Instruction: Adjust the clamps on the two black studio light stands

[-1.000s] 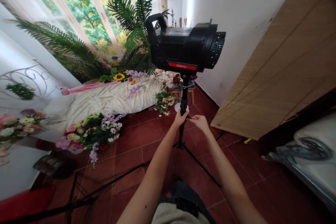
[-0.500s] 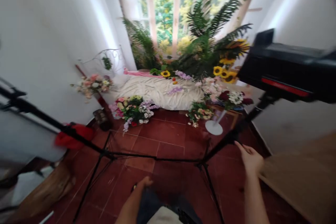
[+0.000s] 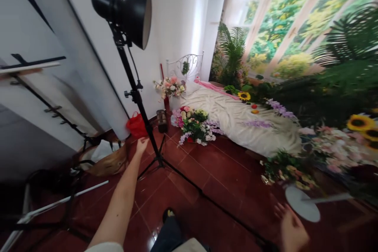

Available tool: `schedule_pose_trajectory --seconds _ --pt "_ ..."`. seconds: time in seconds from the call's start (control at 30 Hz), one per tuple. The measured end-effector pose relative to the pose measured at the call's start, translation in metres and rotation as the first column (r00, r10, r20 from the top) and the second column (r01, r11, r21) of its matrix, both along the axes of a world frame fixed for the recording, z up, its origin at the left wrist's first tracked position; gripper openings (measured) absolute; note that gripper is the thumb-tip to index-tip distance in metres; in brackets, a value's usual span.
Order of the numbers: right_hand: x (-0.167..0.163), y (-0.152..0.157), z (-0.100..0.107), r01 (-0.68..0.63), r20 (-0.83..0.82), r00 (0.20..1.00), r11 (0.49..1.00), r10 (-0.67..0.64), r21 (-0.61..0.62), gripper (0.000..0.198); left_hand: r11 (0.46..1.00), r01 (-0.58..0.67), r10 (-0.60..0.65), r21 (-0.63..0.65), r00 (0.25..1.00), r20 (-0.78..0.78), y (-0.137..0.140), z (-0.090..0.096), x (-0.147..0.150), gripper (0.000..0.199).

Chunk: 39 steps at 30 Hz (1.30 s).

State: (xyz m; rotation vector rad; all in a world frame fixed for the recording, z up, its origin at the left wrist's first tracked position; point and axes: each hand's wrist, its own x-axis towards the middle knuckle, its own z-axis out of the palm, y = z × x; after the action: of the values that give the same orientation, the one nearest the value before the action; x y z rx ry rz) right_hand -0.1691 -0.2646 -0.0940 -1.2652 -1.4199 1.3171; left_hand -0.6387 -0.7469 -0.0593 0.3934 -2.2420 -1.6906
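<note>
A black lamp (image 3: 130,17) with a round reflector sits on top of a black light stand (image 3: 140,104), whose legs spread on the tiled floor. My left hand (image 3: 142,145) is stretched out to the stand's lower pole, at its left edge. Its fingers reach toward the pole, and I cannot tell whether they touch it. At the lower right, my right hand (image 3: 293,226) is smeared by motion, its fingers apart and nothing seen in them. It is nearest to a round white base (image 3: 302,203). A dark bar (image 3: 218,208) runs along the floor from the stand toward the lower right.
Behind the stand are a red bag (image 3: 137,125) and a lantern (image 3: 162,121). Flower bunches (image 3: 196,124) border a bed with a cream cover (image 3: 236,116). Sunflowers (image 3: 362,123) and palm leaves (image 3: 351,43) are at right. A brown bag (image 3: 110,159) and white pole (image 3: 91,187) lie left.
The view has swung left, bringing the lamp into sight. My right hand has come off the right stand's pole. My left hand has reached forward to the left stand.
</note>
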Motion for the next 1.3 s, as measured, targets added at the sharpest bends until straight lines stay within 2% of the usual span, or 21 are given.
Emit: schedule_pose_trajectory --seconds 0.07,0.17,0.23,0.3,0.37,0.57,0.7,0.83,0.93,0.97,1.03,1.13,1.17,1.3 --pt "-0.074 -0.047 0.005 -0.258 -0.006 0.966 0.963 0.258 -0.074 0.064 0.997 0.041 -0.035 0.068 0.996 -0.077 -0.008 0.019 -0.059 0.038" --pt "-0.168 -0.121 0.017 -0.61 0.015 0.789 0.787 0.614 -0.092 0.063 0.989 0.131 -0.114 0.068 0.971 -0.209 -0.008 0.039 -0.123 0.045" --pt "-0.21 -0.166 0.023 -0.772 0.03 0.631 0.632 0.775 -0.066 0.058 0.983 0.177 -0.165 0.037 0.963 -0.212 -0.005 0.044 -0.144 0.037" --pt "-0.239 -0.2 0.026 -0.869 0.043 0.491 0.493 0.87 -0.048 0.055 0.978 0.206 -0.2 0.018 0.964 -0.178 -0.002 0.04 -0.152 0.027" --pt "-0.258 -0.22 0.025 -0.908 0.065 0.412 0.415 0.909 -0.046 0.055 0.975 0.223 -0.22 0.005 0.964 -0.149 -0.003 0.032 -0.153 0.025" --pt "-0.315 -0.222 0.021 -0.944 0.2 0.325 0.33 0.924 0.005 0.056 0.962 0.273 -0.274 -0.026 0.952 -0.137 -0.015 0.013 -0.152 0.03" --pt "-0.371 -0.233 0.017 -0.97 0.22 0.237 0.243 0.946 0.002 0.054 0.969 0.241 -0.23 0.052 0.96 -0.162 -0.013 0.014 -0.151 0.033" --pt "-0.435 -0.263 0.015 -0.996 0.201 0.087 0.092 0.976 -0.019 0.053 0.968 0.182 -0.159 0.171 0.977 -0.142 -0.006 0.017 -0.152 0.037" --pt "-0.485 -0.288 0.024 -0.997 0.134 -0.053 -0.044 0.99 -0.065 0.051 0.977 0.122 -0.107 0.174 0.99 -0.096 -0.002 0.019 -0.155 0.038" --pt "-0.503 -0.296 0.029 -0.995 0.101 -0.082 -0.075 0.992 -0.072 0.05 0.981 0.106 -0.092 0.164 0.992 -0.089 -0.001 0.019 -0.157 0.038" --pt "-0.539 -0.312 0.041 -0.992 0.022 -0.088 -0.086 0.996 -0.091 0.047 0.986 0.082 -0.069 0.146 0.994 -0.088 0.0 0.018 -0.159 0.038" --pt "-0.589 -0.336 0.056 -0.98 -0.044 -0.04 -0.048 0.998 -0.195 0.043 0.985 0.082 -0.072 0.15 0.995 -0.074 0.0 0.016 -0.162 0.036" --pt "-0.602 -0.343 0.06 -0.969 -0.04 -0.043 -0.052 0.998 -0.242 0.041 0.983 0.082 -0.073 0.162 0.995 -0.062 0.001 0.016 -0.162 0.035" --pt "-0.64 -0.362 0.063 -0.927 0.035 -0.146 -0.124 0.989 -0.355 0.028 0.977 0.056 -0.05 0.207 0.998 -0.034 0.002 0.016 -0.164 0.028"
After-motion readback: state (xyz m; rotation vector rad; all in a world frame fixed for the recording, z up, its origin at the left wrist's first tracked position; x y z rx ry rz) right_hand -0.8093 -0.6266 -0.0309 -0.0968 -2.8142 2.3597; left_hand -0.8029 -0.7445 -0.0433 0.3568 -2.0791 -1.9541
